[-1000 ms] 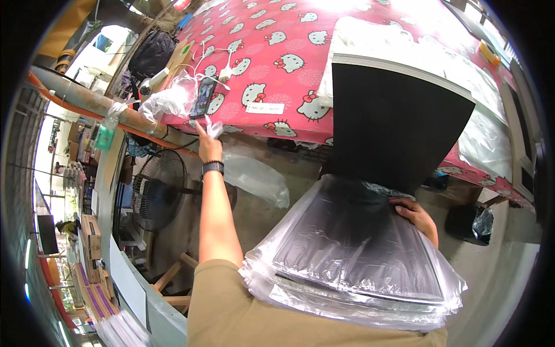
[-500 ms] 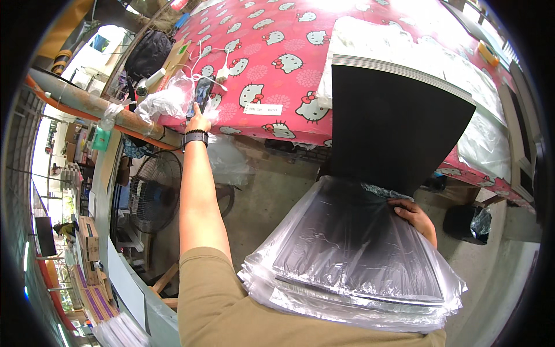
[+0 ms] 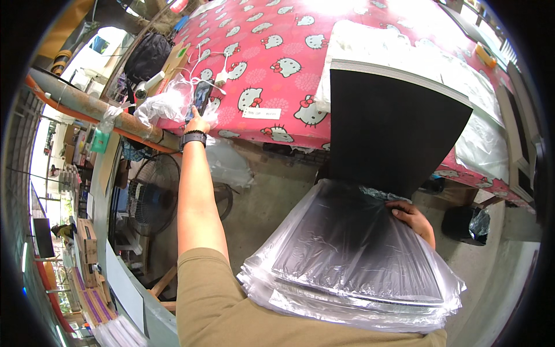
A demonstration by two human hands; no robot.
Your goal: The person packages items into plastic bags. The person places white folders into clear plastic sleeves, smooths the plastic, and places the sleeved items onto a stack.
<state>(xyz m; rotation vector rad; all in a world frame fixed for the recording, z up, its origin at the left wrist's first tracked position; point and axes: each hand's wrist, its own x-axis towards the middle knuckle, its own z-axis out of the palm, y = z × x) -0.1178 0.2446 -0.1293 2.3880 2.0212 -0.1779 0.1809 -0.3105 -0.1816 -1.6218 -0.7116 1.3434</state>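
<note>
Left hand (image 3: 198,125) at phone (image 3: 202,94), right hand (image 3: 414,218) on boards (image 3: 394,124) pointing lengthwise away, grips unclear

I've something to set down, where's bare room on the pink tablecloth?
Bare pink cloth runs between the white adapter and white plastic sheeting, beyond the label. Crowded: the near left corner, with left hand, phone and crumpled plastic; the right, with sheeting and black sheets.
</note>
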